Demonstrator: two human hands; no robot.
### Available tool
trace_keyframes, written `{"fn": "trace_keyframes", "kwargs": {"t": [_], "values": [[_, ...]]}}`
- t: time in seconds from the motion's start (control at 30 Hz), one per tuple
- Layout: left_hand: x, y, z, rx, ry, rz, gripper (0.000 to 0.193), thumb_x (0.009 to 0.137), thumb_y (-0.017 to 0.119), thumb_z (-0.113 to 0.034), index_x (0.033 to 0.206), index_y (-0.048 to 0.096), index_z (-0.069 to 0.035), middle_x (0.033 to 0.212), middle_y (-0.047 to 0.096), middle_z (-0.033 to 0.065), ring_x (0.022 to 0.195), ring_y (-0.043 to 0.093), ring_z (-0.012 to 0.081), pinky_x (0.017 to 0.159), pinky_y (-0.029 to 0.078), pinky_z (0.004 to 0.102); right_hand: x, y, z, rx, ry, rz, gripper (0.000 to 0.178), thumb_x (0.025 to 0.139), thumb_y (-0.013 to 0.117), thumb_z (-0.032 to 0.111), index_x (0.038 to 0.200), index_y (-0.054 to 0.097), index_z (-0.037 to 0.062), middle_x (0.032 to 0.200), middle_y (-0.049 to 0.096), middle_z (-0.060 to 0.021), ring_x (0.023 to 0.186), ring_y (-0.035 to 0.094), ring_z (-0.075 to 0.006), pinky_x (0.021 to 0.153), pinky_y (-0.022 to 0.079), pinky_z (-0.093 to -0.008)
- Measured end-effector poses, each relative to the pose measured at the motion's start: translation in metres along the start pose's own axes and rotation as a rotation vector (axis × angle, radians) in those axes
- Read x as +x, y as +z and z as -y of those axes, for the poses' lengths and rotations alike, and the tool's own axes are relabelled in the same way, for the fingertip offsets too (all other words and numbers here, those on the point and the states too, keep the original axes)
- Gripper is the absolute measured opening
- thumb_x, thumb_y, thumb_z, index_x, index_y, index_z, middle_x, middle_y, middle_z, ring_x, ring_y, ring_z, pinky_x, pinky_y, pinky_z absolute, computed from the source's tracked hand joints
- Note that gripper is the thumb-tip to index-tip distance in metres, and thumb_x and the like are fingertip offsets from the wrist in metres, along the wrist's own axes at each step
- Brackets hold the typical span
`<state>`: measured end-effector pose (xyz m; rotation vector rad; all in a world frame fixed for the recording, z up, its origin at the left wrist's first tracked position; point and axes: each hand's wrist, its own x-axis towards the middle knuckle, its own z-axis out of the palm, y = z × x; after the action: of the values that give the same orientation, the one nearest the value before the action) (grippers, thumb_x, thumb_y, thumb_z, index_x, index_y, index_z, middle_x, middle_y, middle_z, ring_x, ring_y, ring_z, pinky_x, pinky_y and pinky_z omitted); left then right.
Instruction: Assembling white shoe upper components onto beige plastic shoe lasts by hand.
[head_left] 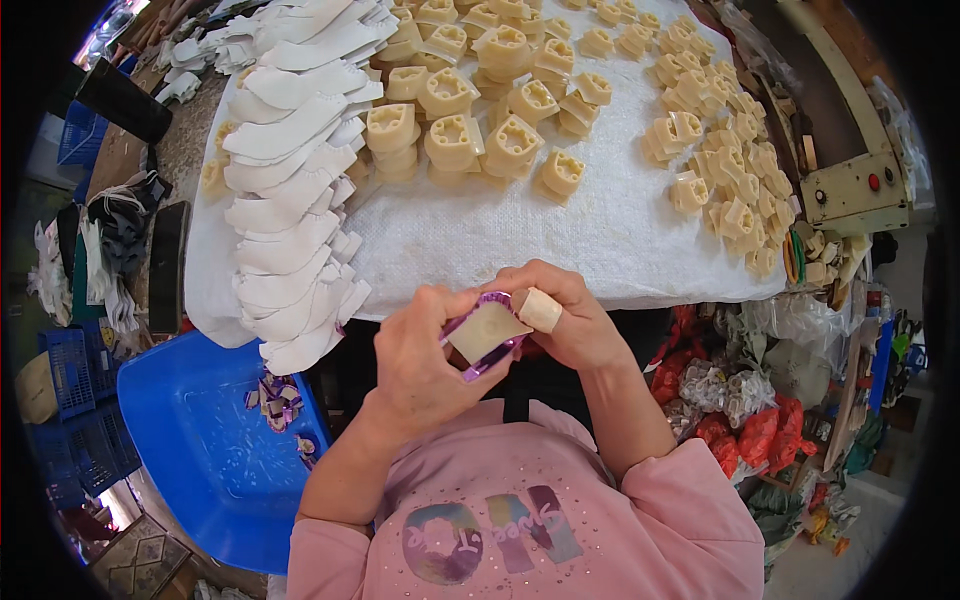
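Between my two hands, just off the near edge of the table, is a shoe heel with a pale beige face and a shiny purple covering round its sides. My left hand is closed around its left and lower side. My right hand grips its right upper edge, the fingers partly hidden behind it. A beige wrap covers the tip of my right thumb. On the table ahead stand several stacks of cream-coloured heel blocks with hollowed tops. Overlapping white curved cover pieces run down the left side.
A blue basin at my lower left holds several purple-covered pieces. Smaller cream blocks crowd the table's right side. A dark phone lies at the left. A machine panel with buttons stands at the right, above red bags.
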<state>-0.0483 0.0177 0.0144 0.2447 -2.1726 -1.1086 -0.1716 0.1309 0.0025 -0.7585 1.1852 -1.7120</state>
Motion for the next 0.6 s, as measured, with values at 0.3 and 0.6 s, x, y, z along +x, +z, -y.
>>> {"fn": "trace_keyframes", "kwargs": {"t": [0.3,0.6], "values": [[-0.002,0.018,0.0,0.141,0.022,-0.222,0.048,0.055,0.082,-0.007,0.09,0.051,0.0,0.072,0.056,0.0111,0.059,0.061,0.026,0.051,0.049,0.0312,0.001,0.033,-0.02,-0.056,-0.142,-0.355,0.025,0.098,0.042,0.021,0.101,0.058,0.0018,0.09,0.06,-0.004,0.078,0.054,-0.0107,0.069,0.045,-0.0259],[-0.008,0.018,0.01,0.338,0.092,-0.274,0.047,0.057,0.08,-0.006,0.094,0.052,0.002,0.07,0.055,0.0116,0.055,0.057,0.0262,0.048,0.046,0.0308,-0.001,0.043,-0.018,-0.589,-0.193,-0.381,0.026,0.097,0.042,0.019,0.109,0.057,0.0009,0.096,0.062,-0.0073,0.08,0.058,-0.0154,0.068,0.047,-0.0286]]}}
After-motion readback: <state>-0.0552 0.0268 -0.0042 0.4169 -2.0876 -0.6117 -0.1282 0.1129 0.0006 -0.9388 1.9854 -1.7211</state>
